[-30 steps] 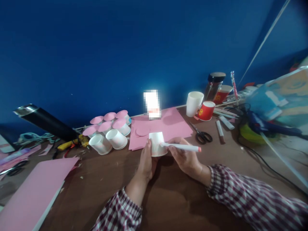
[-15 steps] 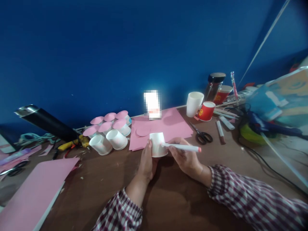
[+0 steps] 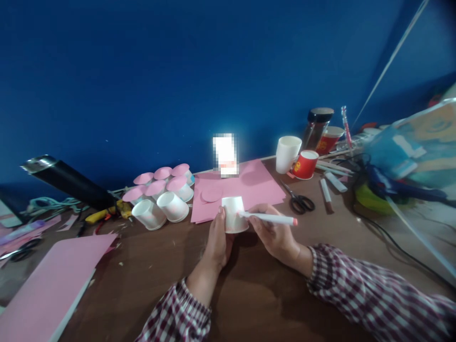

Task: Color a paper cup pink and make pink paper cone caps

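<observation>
My left hand (image 3: 218, 237) is wrapped round the left side of a white paper cup (image 3: 234, 216), which is held upside down with its rim low. In my right hand (image 3: 272, 232) is a white marker with a pinkish-red end (image 3: 278, 218); its tip meets the cup's side. Pink sheets (image 3: 249, 183) lie behind the cup, with a pink paper disc (image 3: 212, 193) on them. To the left stand several white cups with pink discs on top (image 3: 180, 185) and two uncovered white cups (image 3: 173, 207).
Scissors (image 3: 302, 203), a red cup (image 3: 305, 165), a white mug (image 3: 288, 154) and loose markers (image 3: 327, 194) lie or stand on the right. A glue gun (image 3: 402, 185) is beyond them. A large pink sheet (image 3: 60, 280) and a black flask (image 3: 76, 183) are at left.
</observation>
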Motion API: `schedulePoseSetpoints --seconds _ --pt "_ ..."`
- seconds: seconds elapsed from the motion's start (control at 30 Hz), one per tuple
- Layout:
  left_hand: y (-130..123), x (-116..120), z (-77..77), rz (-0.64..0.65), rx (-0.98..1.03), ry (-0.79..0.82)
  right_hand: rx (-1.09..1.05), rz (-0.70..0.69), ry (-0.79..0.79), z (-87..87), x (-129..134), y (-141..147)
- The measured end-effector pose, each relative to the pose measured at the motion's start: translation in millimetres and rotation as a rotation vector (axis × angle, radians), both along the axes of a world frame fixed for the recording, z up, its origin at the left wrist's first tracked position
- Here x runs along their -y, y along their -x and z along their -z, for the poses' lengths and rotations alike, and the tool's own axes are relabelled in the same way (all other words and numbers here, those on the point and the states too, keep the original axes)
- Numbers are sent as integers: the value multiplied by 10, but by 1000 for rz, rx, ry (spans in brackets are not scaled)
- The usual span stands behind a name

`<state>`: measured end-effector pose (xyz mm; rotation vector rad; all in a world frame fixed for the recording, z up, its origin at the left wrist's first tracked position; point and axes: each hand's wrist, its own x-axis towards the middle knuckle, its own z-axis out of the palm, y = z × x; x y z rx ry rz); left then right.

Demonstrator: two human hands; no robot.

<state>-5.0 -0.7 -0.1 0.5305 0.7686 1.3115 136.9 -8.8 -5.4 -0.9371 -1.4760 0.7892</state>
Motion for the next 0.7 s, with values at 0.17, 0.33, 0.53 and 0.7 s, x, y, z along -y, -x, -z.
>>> schedulePoseSetpoints --seconds 0.17,0.33,0.53,0.7 --pt "-1 0 14 -12 3 0 22 5 -33 -16 -2 -5" --pt "-4 4 2 9 -13 -20 29 2 -32 -19 0 -16" --pt "-7 3 -28 25 -17 -35 5 14 -4 6 1 -19" --pt "-5 -3 -11 10 -4 -21 10 -2 -14 21 -3 -13"
